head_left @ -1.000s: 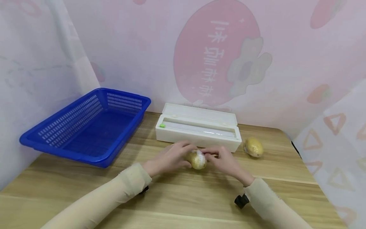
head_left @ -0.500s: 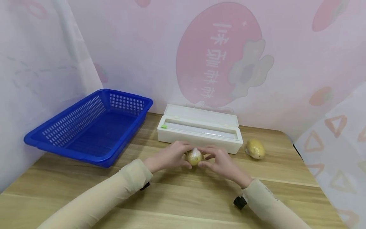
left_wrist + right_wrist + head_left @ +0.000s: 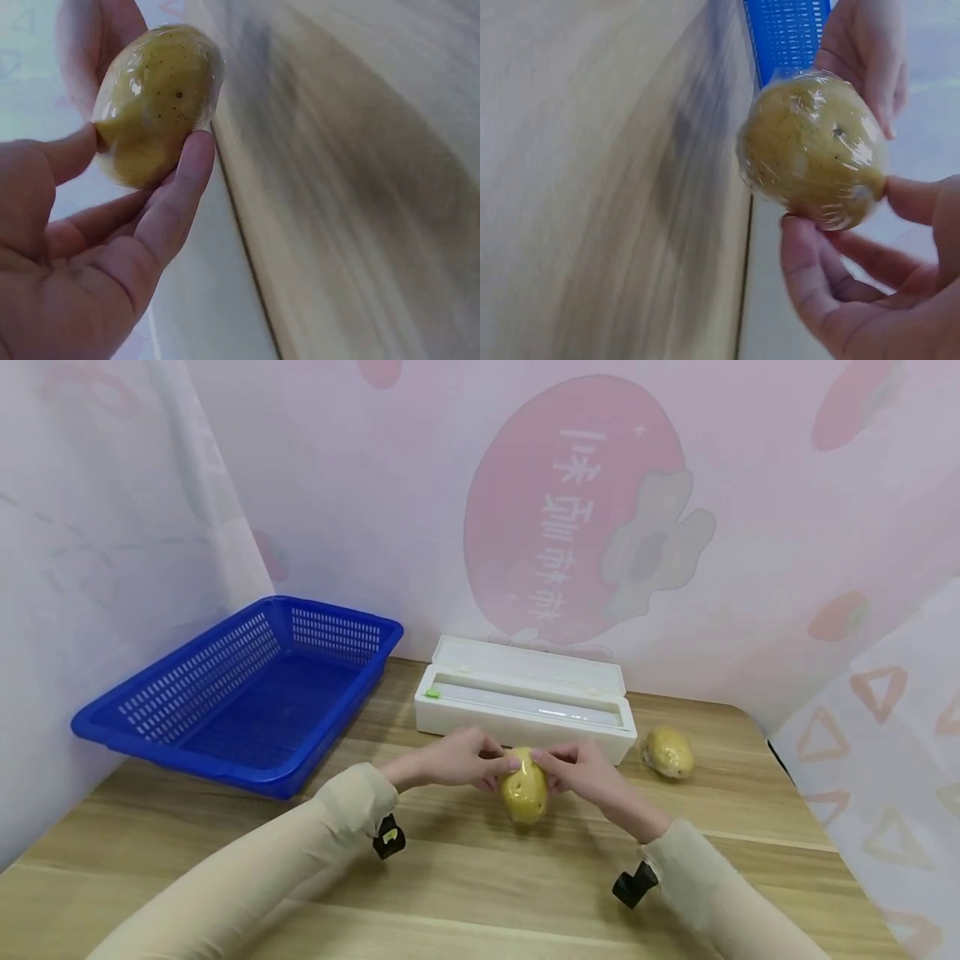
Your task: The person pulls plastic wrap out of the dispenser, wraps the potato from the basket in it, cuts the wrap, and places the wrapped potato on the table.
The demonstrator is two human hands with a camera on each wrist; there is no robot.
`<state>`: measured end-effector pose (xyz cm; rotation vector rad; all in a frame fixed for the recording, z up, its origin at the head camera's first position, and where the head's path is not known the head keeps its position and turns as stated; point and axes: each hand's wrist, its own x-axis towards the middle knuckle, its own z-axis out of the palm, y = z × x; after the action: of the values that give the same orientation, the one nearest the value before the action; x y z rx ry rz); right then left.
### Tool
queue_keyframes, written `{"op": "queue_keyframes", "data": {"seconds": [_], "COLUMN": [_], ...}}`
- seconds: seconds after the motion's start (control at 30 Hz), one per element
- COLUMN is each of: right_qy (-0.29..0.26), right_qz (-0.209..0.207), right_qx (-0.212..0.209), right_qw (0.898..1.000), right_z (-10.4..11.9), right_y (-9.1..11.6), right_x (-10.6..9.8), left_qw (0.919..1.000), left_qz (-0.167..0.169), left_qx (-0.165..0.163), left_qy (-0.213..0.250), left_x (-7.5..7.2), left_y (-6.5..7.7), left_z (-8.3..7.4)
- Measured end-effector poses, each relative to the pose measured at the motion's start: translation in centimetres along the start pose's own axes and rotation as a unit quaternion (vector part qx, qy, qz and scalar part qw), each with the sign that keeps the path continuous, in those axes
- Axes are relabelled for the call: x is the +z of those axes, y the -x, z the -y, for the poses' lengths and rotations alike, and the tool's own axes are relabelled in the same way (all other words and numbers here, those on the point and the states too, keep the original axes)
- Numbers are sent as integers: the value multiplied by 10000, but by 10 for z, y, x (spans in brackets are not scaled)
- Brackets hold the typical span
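Note:
A yellow potato [image 3: 524, 793] wrapped in clear cling film is held between both hands, just in front of the white box. My left hand [image 3: 465, 760] grips its left side, thumb on the near face and fingers behind. From the right, my right hand [image 3: 588, 772] pinches it with thumb and fingertips. In the left wrist view the film on the potato [image 3: 161, 97] looks tight and shiny. Gathered, wrinkled film covers the potato [image 3: 810, 142] in the right wrist view. A second wrapped potato [image 3: 669, 752] lies on the table to the right.
Behind the hands stands a white cling film box [image 3: 525, 731], lid up, with a film roll [image 3: 525, 699] and a green cutter slider [image 3: 432, 692]. A blue plastic basket [image 3: 288, 781] sits at the left of the wooden table [image 3: 465, 893]. Printed cloth hangs behind.
The potato has turned in the hands from end-on to lengthwise upright, its long yellow side now showing. Both thumbs have moved up onto its near face.

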<state>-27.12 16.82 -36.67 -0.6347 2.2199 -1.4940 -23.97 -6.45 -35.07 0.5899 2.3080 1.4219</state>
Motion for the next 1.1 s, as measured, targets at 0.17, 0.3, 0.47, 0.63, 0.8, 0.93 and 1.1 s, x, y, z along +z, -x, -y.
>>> {"op": "queue_keyframes", "data": {"seconds": [0.17, 0.3, 0.47, 0.63, 0.8, 0.93, 1.1], "right_qy": [22, 198, 458, 1305, 2022, 2436, 2612], "right_qz": [-139, -362, 45, 756, 617, 551, 562], "right_qx": [636, 506, -261, -752, -1092, -1276, -1275], "right_qw": [9979, 9979, 9986, 9857, 9713, 9599, 9552], "right_z": [-9, -14, -16, -15, -15, -14, -13], "right_y": [-2, -2, 7, 12, 9, 5, 1], "right_x": [5, 9, 4, 2, 4, 1, -4], "left_qw": [9952, 9803, 9756, 9765, 9720, 9680, 9700], "left_qz": [-537, -910, -544, -464, -425, -389, -360], "left_qx": [-99, 378, 694, 654, 636, 623, 512], "left_qy": [-814, -1709, -2012, -1999, -2222, -2399, -2349], "left_x": [11, 21, 27, 26, 24, 22, 20], "left_y": [-4, -4, -3, -4, -7, -12, -17], "left_z": [7, 7, 10, 14, 13, 12, 13]}}
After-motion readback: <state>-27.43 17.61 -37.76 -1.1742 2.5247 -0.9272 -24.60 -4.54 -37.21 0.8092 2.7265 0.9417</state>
